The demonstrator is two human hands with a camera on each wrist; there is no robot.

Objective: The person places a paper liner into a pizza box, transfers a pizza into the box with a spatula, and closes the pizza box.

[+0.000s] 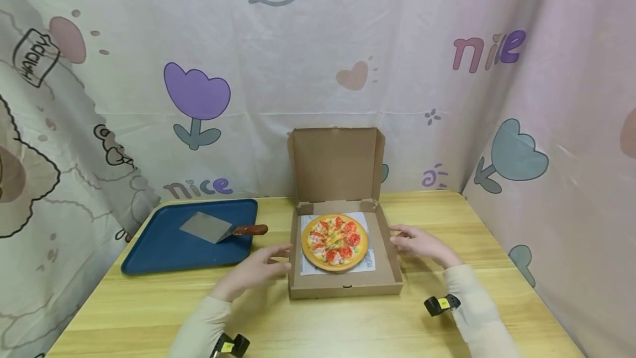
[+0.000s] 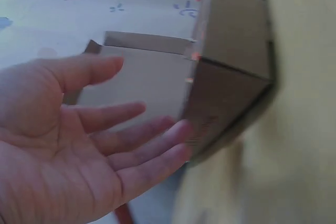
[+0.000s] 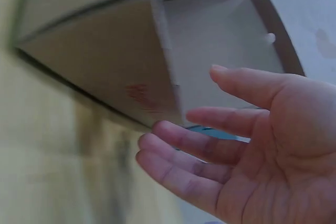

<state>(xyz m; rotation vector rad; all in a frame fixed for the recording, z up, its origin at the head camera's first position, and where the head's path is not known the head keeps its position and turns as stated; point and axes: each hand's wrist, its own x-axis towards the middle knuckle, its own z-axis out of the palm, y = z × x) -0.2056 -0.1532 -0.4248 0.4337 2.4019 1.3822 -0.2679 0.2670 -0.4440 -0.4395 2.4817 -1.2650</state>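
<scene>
A cardboard pizza box [image 1: 345, 291] stands on the table with its lid [image 1: 335, 164] raised at the back. Inside, a round pizza [image 1: 335, 242] with red and pale toppings lies on a printed paper sheet [image 1: 365, 269]. My left hand [image 1: 255, 269] is at the box's left side, fingers extended and slightly bent. At the opposite side is my right hand [image 1: 422, 242], its fingers spread loosely near the wall. In the wrist views both palms hold nothing, and the fingertips lie close to the box's side walls; whether they touch is hard to tell.
To the left lies a dark blue tray [image 1: 164, 247]. On it rests a pizza server [image 1: 208, 227] with a metal blade, its wooden handle [image 1: 250, 230] sticking out past the tray's right edge. A patterned curtain [image 1: 318, 59] hangs behind the wooden table [image 1: 318, 330].
</scene>
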